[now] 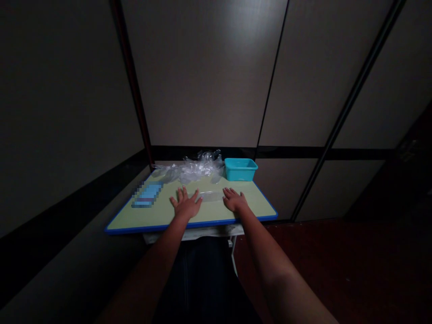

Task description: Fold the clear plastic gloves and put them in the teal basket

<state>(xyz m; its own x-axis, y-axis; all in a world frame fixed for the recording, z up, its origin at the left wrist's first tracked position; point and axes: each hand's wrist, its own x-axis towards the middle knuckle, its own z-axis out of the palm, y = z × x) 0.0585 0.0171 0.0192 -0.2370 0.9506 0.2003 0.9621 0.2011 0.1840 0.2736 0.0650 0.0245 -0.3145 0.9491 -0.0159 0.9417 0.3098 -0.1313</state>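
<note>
A clear plastic bag (211, 196) lies flat on the table (162, 216) between my two hands. My left hand (186, 206) rests palm down at its left end, fingers spread wide. At the right end my right hand (233, 200) lies palm down with its fingers stretched out, the thumb a little apart. Neither hand grips anything. Whether the palms press on the bag's ends cannot be made out. Behind my hands a crumpled heap of clear plastic bags (197, 170) covers the back of the table.
A turquoise plastic basket (240, 170) stands at the table's back right, beside the heap. To the left lies a blue, blurred-out flat object (147, 195). The small table has a blue edge and stands against a panelled wall (202, 81).
</note>
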